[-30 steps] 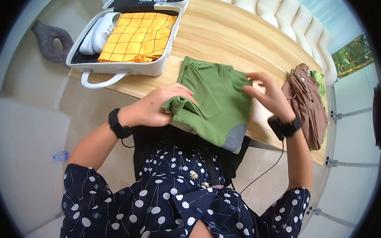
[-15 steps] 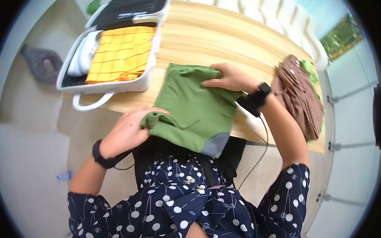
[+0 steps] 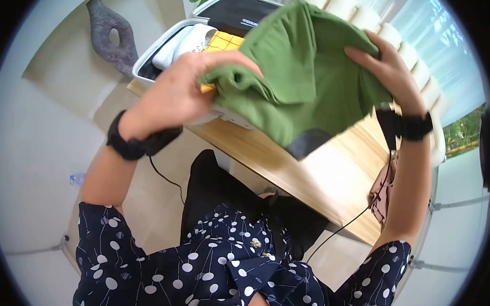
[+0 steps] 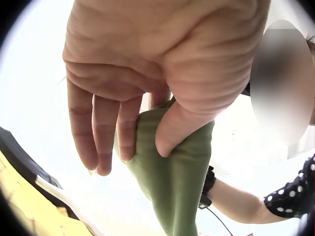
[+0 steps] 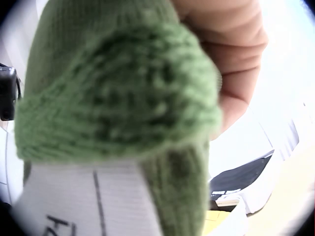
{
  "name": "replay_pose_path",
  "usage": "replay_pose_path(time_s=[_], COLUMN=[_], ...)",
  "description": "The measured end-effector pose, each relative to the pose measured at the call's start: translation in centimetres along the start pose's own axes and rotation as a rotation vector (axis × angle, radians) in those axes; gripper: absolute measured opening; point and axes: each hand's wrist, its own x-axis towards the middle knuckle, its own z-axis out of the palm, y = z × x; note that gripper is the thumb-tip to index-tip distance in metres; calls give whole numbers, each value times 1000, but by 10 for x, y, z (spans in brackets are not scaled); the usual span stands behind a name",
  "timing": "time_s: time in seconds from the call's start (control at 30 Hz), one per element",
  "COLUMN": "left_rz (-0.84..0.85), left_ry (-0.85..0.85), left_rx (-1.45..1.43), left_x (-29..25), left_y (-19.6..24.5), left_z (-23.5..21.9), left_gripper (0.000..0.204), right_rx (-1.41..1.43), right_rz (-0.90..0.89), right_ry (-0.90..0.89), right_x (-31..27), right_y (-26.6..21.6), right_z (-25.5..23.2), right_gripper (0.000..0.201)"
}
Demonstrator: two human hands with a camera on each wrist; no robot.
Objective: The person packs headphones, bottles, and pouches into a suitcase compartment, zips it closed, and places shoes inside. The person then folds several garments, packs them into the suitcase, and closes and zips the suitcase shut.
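A folded green sweatshirt [image 3: 285,70] with a grey patch at its near corner hangs raised above the table, stretched between both hands. My left hand [image 3: 181,90] pinches its rolled left edge; in the left wrist view the thumb [image 4: 172,132] lies on the green cloth and the outer fingers extend past it. At the opposite edge my right hand [image 3: 390,72] grips the cloth, with its thumb on the upper face. The right wrist view shows a ribbed edge close up, with a white label [image 5: 88,196] below it. Behind the sweatshirt, partly covered, is yellow checked cloth [image 3: 223,42] in the suitcase.
The white suitcase [image 3: 165,37] stands with its lid raised at the table's far left, white shoes [image 3: 192,40] inside. A brown garment [image 3: 383,196] lies at the right end of the wooden table [image 3: 332,177]. A grey ring-shaped object [image 3: 111,39] is beyond the suitcase.
Both hands have lifted the sweatshirt off the table, up and toward the suitcase. The right hand first shifted left onto the cloth and now holds its far edge. The head view has turned.
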Motion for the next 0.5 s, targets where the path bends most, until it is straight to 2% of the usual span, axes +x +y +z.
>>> replay_pose_path(time_s=[0.03,0.1,0.2,0.27,0.37,0.43,0.5], left_rz=[7,-86,-139,-235,-317,-309,-327], left_ry=[37,51,69,84,83,74,-17], left_rx=[16,-99,-72,-63,-32,-65,-100], left_x=[3,6,3,6,1,-2,0], left_y=[-9,-26,-47,-26,-20,-26,-31], left_z=[-10,-24,-29,-29,-37,-41,-35], left_gripper=[50,41,35,34,35,36,37], right_rx=[-62,-60,-116,-89,-195,-173,-293], right_rz=[-36,-68,-22,-4,-6,-17,-52], right_ry=[-23,-44,-93,-227,-255,-271,-227], right_x=[19,52,88,98,116,130,134], right_y=[-2,2,7,5,2,15,36], right_z=[-1,4,11,-3,2,7,11], right_gripper=[31,38,43,45,47,52,67])
